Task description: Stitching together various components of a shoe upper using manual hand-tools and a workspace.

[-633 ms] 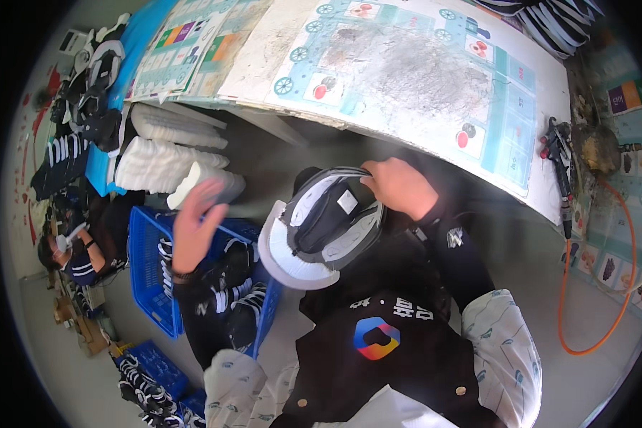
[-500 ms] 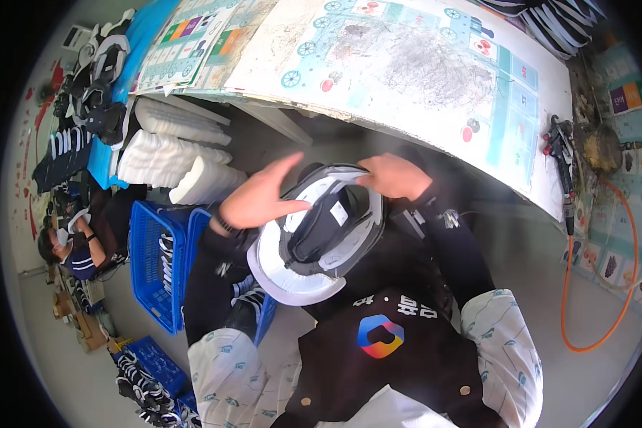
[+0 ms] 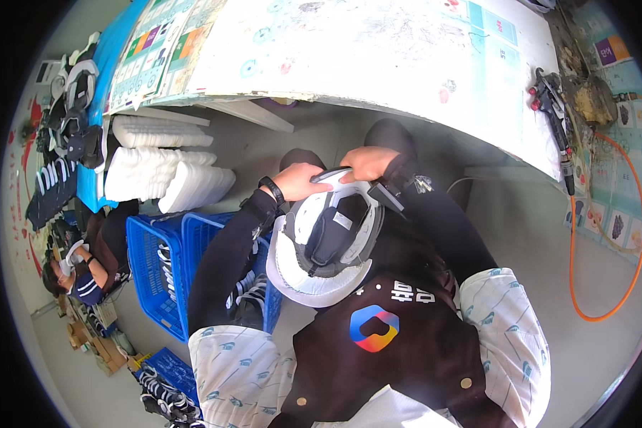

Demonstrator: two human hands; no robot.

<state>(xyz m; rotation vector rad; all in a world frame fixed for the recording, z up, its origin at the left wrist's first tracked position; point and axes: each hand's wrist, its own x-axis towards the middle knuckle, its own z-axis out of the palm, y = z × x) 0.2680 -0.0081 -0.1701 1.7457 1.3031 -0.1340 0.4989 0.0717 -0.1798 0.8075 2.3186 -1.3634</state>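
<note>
A black-and-white shoe upper (image 3: pixel 324 274) is held above my lap, its opening facing up and a wide white rim curving on the side near my body. Inside it shows dark lining with a small white label. My left hand (image 3: pixel 299 182) is closed on the far end of the upper, fingers and thumb pinching the edge. Right beside it, my right hand (image 3: pixel 369 164) grips the same far edge, its fingers curled. The two hands almost touch, and what lies under the fingertips is hidden.
Ahead stands a stained white table (image 3: pixel 378 57). At its right lies a black spray gun (image 3: pixel 551 107) with an orange hose (image 3: pixel 638 214). White stacked pads (image 3: pixel 160 167) sit under the left side. Blue baskets (image 3: pixel 157 278) hold shoes. Another person (image 3: pixel 85 271) works at far left.
My left hand was spread open against the side of the upper; now it has moved to the far end and closed there beside my right hand. The view has shifted slightly.
</note>
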